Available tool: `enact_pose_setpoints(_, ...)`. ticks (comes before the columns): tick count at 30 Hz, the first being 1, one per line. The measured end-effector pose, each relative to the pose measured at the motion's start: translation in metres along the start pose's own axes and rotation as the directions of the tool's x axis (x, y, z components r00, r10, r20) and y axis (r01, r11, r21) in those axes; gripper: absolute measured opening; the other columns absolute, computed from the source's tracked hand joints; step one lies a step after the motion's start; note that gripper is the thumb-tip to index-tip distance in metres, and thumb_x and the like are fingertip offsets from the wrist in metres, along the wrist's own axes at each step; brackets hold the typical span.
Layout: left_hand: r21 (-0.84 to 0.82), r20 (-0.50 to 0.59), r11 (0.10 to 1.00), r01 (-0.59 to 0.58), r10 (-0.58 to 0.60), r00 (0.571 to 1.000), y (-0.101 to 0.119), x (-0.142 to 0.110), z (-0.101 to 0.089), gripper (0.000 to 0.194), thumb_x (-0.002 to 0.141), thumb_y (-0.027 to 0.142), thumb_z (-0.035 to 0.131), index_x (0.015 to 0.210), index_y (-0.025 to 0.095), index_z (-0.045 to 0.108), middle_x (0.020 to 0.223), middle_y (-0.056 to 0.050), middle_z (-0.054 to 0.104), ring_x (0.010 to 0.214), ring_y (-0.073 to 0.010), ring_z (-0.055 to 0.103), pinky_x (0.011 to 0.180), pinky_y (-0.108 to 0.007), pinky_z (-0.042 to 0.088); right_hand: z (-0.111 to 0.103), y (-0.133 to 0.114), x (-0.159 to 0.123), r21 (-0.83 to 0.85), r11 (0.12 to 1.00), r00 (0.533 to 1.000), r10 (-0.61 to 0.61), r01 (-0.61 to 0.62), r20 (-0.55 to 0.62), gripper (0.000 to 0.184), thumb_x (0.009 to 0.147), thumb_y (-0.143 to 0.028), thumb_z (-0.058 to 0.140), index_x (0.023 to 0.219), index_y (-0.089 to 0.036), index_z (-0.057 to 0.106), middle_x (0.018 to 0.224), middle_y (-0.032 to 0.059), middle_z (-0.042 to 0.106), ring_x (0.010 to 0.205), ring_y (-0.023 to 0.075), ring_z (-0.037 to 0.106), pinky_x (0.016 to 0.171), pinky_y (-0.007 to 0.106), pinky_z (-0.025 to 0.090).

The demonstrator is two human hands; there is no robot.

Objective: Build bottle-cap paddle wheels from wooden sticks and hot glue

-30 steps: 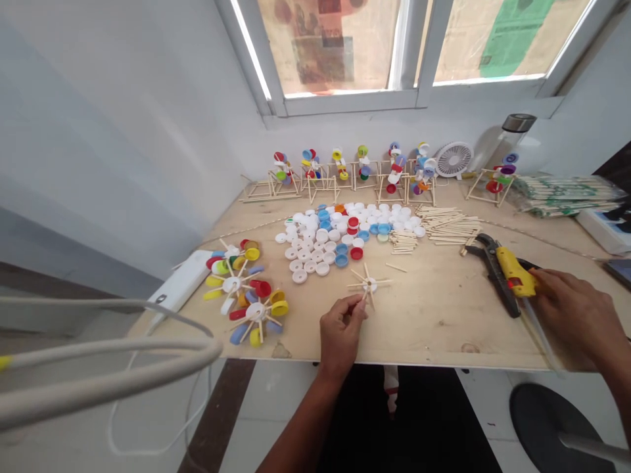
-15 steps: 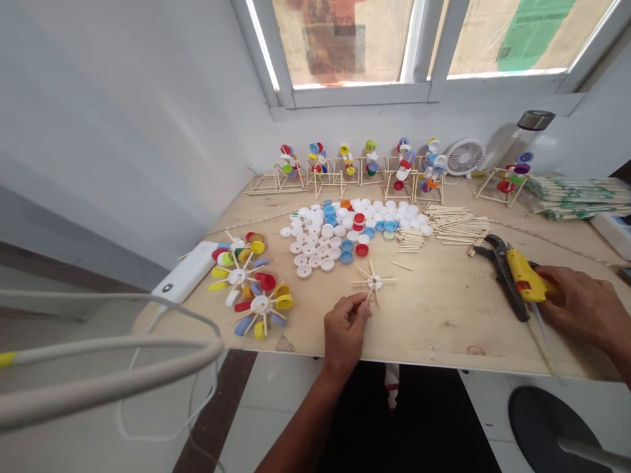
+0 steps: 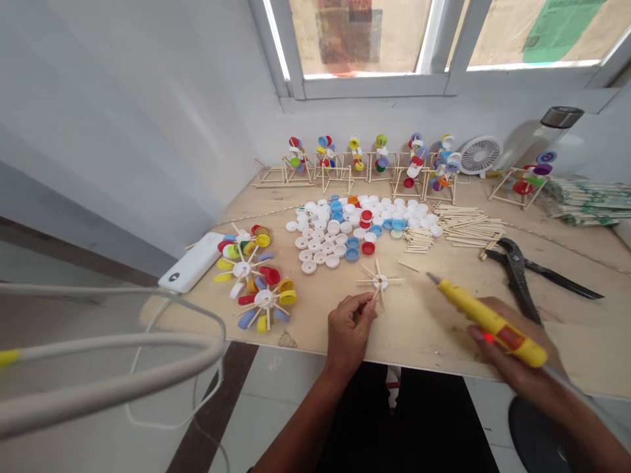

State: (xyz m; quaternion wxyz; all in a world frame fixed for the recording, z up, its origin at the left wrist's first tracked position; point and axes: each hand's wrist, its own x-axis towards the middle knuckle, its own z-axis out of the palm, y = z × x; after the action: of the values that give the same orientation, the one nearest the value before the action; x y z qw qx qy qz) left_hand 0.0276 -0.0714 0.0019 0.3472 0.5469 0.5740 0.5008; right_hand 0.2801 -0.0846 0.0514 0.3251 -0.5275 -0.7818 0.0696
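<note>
My left hand [image 3: 349, 332] pinches a thin wooden stick [image 3: 375, 299] near the board. That stick runs up to a white bottle-cap hub [image 3: 380, 282] with several sticks radiating from it like spokes. My right hand [image 3: 513, 355] grips a yellow hot glue gun [image 3: 490, 322], which shows a small red light. Its narrow tip points left toward the hub and stays apart from it. Black-handled pliers [image 3: 517, 276] lie open just beyond my right hand. The fingers of my right hand are partly hidden behind the glue gun.
The plywood board [image 3: 444, 335] holds a heap of bottle caps [image 3: 335, 230], loose wooden sticks [image 3: 468, 225] and several cap wheels [image 3: 254, 282]. A white power bank [image 3: 191, 261] lies at left. Stick frames with wheels [image 3: 325, 164] line the back. A pale cable [image 3: 98, 371] crosses the foreground.
My right hand has lifted the glue gun off the pliers and swung it left, tip toward the hub. My left hand keeps its pinch. The whole view has drifted slightly.
</note>
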Motion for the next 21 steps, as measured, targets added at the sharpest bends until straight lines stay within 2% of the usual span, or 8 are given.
enact_pose_setpoints(2,-0.007,0.006,1.0,0.006,-0.006,1.0,0.0,0.0,0.0,0.022,0.081,0.031,0.057,0.093,0.017,0.071,0.071,-0.002,0.067,0.066,-0.0145,0.061,0.066,-0.026,0.048,0.014,-0.023,0.009,0.067,0.989,0.985,-0.137,0.13,0.11,0.021,0.084,-0.032,0.052,0.102,-0.022,0.057,0.091,0.0074,0.066,0.076,0.0195,0.063,0.062,0.028,0.05)
enact_pose_setpoints(5,-0.013,0.012,1.0,0.015,-0.015,1.0,0.0,0.0,-0.001,0.022,0.081,0.031,0.056,0.092,0.017,0.071,0.07,-0.003,0.066,0.066,-0.0148,0.061,0.065,-0.026,0.047,0.032,-0.039,0.017,0.143,0.954,0.952,-0.281,0.263,0.12,0.021,0.085,-0.025,0.049,0.104,-0.02,0.054,0.094,0.0089,0.065,0.085,0.0201,0.062,0.072,0.031,0.049)
enact_pose_setpoints(9,-0.025,0.006,1.0,0.018,-0.018,1.0,-0.001,0.001,-0.001,0.022,0.081,0.03,0.056,0.091,0.017,0.071,0.07,-0.003,0.066,0.067,-0.0154,0.06,0.066,-0.027,0.048,0.045,-0.036,0.013,0.137,0.959,0.955,-0.267,0.249,0.126,0.017,0.086,-0.022,0.046,0.101,-0.02,0.053,0.091,0.0081,0.065,0.082,0.0196,0.061,0.072,0.033,0.047)
enact_pose_setpoints(12,-0.029,0.004,0.999,0.013,-0.013,1.0,-0.001,0.001,-0.001,0.022,0.081,0.029,0.056,0.091,0.018,0.072,0.069,-0.003,0.066,0.066,-0.0153,0.06,0.064,-0.026,0.047,0.046,-0.032,0.009,0.118,0.968,0.961,-0.239,0.223,0.141,0.016,0.086,-0.021,0.046,0.1,-0.019,0.053,0.089,0.0079,0.064,0.081,0.0196,0.06,0.072,0.033,0.045)
enact_pose_setpoints(21,-0.021,0.019,1.0,0.011,-0.011,1.0,0.001,0.002,-0.002,0.021,0.082,0.028,0.056,0.091,0.018,0.072,0.069,-0.003,0.066,0.067,-0.0154,0.059,0.066,-0.027,0.047,0.049,-0.031,0.011,0.093,0.959,0.948,-0.279,0.268,0.151,0.01,0.089,-0.021,0.045,0.089,-0.018,0.055,0.076,0.0042,0.06,0.069,0.0167,0.055,0.065,0.031,0.038)
